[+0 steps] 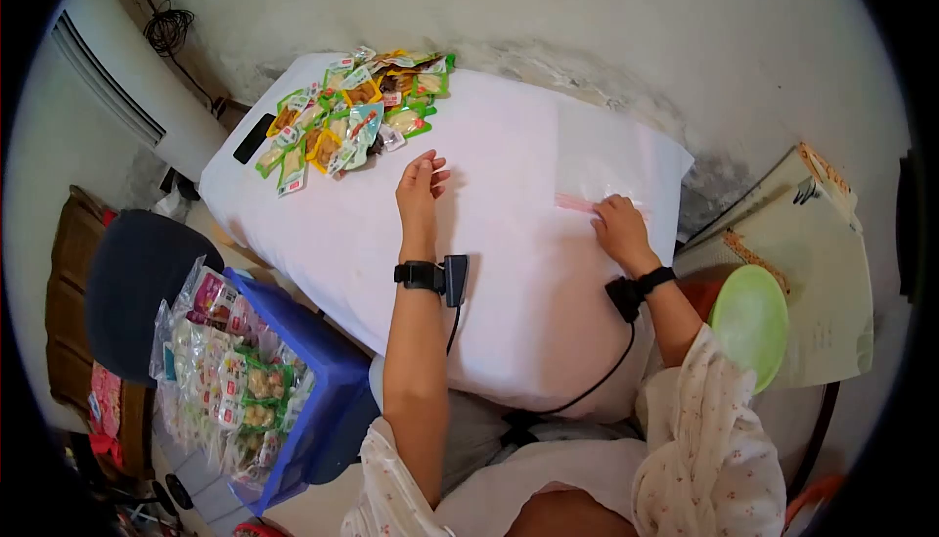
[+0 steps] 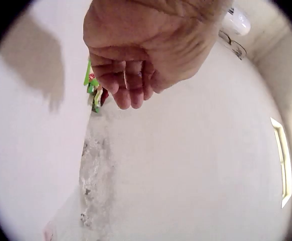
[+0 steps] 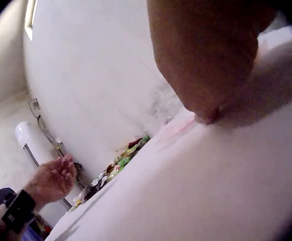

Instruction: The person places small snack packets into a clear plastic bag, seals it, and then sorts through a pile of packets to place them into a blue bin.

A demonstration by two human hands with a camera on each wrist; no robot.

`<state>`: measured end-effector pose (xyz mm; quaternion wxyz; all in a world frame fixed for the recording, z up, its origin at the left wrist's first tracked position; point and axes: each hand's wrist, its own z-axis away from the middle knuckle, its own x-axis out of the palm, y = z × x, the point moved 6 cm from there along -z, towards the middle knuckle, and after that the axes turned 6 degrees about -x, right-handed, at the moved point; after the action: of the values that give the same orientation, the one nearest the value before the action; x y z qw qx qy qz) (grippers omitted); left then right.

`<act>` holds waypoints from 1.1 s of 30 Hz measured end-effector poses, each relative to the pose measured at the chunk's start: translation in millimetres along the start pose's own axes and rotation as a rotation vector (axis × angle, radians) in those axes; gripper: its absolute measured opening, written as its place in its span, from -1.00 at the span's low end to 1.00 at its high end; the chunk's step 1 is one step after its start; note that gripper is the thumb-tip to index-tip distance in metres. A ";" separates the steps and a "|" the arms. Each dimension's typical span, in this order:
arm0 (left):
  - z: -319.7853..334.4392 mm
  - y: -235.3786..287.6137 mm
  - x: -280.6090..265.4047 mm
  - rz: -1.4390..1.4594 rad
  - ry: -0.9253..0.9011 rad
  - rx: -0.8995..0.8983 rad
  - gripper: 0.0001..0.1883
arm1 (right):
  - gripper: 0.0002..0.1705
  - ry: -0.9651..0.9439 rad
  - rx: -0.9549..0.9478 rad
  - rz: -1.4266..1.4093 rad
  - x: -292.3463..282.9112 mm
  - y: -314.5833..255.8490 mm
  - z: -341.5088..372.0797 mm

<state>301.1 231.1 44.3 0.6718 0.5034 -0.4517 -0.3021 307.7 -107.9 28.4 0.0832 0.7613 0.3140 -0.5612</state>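
Note:
A clear plastic bag (image 1: 599, 151) with a pink strip along its near edge lies flat on the right part of the white-covered table. The right hand (image 1: 622, 233) rests its fingertips on that pink strip; in the right wrist view the hand (image 3: 201, 65) touches the strip (image 3: 178, 129) from above. Above the middle of the table is the left hand (image 1: 419, 200), its fingers loosely bent and holding nothing, as the left wrist view of the hand (image 2: 146, 45) also shows. A pile of small snack packets (image 1: 337, 126) lies beyond it, to the left.
A black phone (image 1: 254, 139) lies left of the packets. At the lower left stands a blue crate (image 1: 328, 371) holding bagged packets (image 1: 240, 380), beside a dark chair (image 1: 142, 288). A green basin (image 1: 750, 322) is at the right, near a pale board (image 1: 831, 273). A wall borders the table's far side.

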 end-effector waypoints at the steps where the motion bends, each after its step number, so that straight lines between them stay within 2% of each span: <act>1: -14.3 -7.1 -7.1 0.097 0.037 -0.020 -0.72 | -0.75 0.000 -0.007 0.008 -8.2 -5.7 -5.5; 2: -25.1 -9.0 -11.6 0.108 0.038 -0.016 -0.72 | -0.76 -0.021 -0.028 0.041 -15.2 -12.6 -12.5; 3: -34.6 -11.8 -23.1 0.146 0.125 -0.009 -0.74 | -0.76 -0.044 -0.048 0.073 -21.2 -19.6 -20.9; 4: -43.0 -16.0 -34.9 0.184 0.213 -0.005 -0.75 | -0.76 0.054 -0.113 0.023 -32.2 -30.9 -33.2; 5: -55.3 -27.9 -46.0 0.194 0.214 -0.006 -0.75 | -0.76 0.051 -0.118 0.031 -36.1 -41.4 -47.8; 7: -73.7 -45.0 -69.2 0.444 0.235 0.133 -0.78 | -0.75 0.090 -0.159 -0.211 -36.5 -65.8 -84.0; 8: -68.2 -38.8 -70.1 0.477 0.338 0.127 -0.81 | -0.75 0.079 -0.173 -0.261 -27.5 -76.4 -104.4; 9: -64.5 -30.4 -70.0 0.480 0.341 0.127 -0.81 | -0.74 0.068 -0.187 -0.313 -17.0 -87.0 -125.7; 12: -63.3 -7.6 -74.7 0.161 0.397 0.271 -0.79 | -0.71 0.040 -0.162 -0.360 33.8 -102.3 -193.4; 14: -68.7 -2.6 -82.9 0.183 0.432 0.266 -0.77 | -0.70 0.005 -0.121 -0.356 61.7 -112.1 -234.6; 17: -68.4 -0.1 -91.3 0.264 0.467 0.294 -0.73 | -0.68 0.026 -0.075 -0.265 100.0 -113.4 -273.2; 18: -68.3 0.5 -92.4 0.239 0.478 0.277 -0.73 | -0.67 0.043 -0.145 -0.145 112.8 -116.0 -283.3; 22: -70.4 -1.6 -95.6 0.152 0.487 0.240 -0.69 | -0.66 0.029 -0.302 0.153 144.7 -122.2 -301.4; 26: -69.9 -1.8 -95.7 0.120 0.486 0.202 -0.69 | -0.67 0.094 -0.328 0.153 161.3 -115.6 -310.1; 28: -69.3 -1.7 -94.7 0.111 0.484 0.191 -0.69 | -0.67 0.175 -0.328 -0.019 157.7 -109.6 -305.7; 32: -69.7 -1.7 -94.7 0.117 0.481 0.186 -0.69 | -0.66 0.305 -0.338 -0.176 121.6 -111.8 -272.1; 33: -70.0 -2.4 -93.6 0.117 0.478 0.178 -0.70 | -0.69 0.428 -0.328 -0.261 105.6 -111.7 -260.7</act>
<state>326.7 339.1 7.8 0.7291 0.5904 -0.3331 -0.0942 471.3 145.8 50.7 0.0641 0.7919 0.5060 -0.3357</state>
